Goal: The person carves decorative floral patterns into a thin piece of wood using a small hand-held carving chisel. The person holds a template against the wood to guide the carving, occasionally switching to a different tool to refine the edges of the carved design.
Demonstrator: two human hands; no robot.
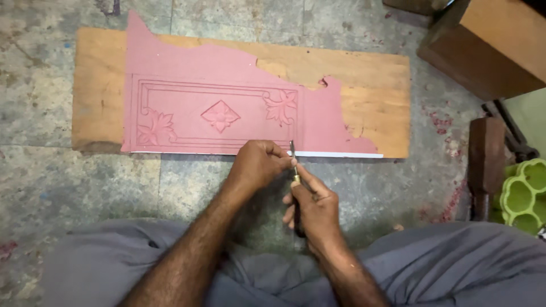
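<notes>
Head view showed both hands closed on a chisel [293,162] — right hand [315,207] on its handle, left hand [259,165] pinching the blade — at six o'clock of the carved pink panel [216,116] on a wooden board [369,85].

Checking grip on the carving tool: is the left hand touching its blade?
Touching. The head view shows the left hand fingertips pinching the chisel blade.

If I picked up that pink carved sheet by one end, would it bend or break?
The pink carved sheet looks thin, with a white edge, so it would probably sag without the wooden board under it. Its top edge is already torn and jagged, so it likely snaps or crumbles easily. It seems light and flat, so it shouldn't roll.
</notes>
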